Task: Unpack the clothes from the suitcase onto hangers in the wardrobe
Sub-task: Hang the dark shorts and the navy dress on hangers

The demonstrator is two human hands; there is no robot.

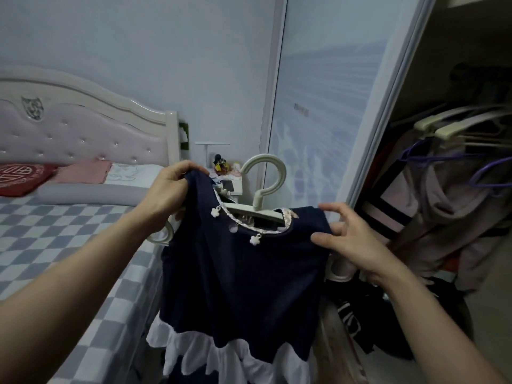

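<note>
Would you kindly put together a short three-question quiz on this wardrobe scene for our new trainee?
1. True or false: the hanger's hook is already on the wardrobe rail.
2. Which hand grips the navy dress at its raised shoulder?
A. left hand
B. right hand
3. Fill in: the hem of the dress carries a ____ ruffle.

Key:
1. False; the hook stands free above the neckline, in front of the sliding door.
2. A; the right hand pinches the other shoulder, lower down.
3. White.
</note>
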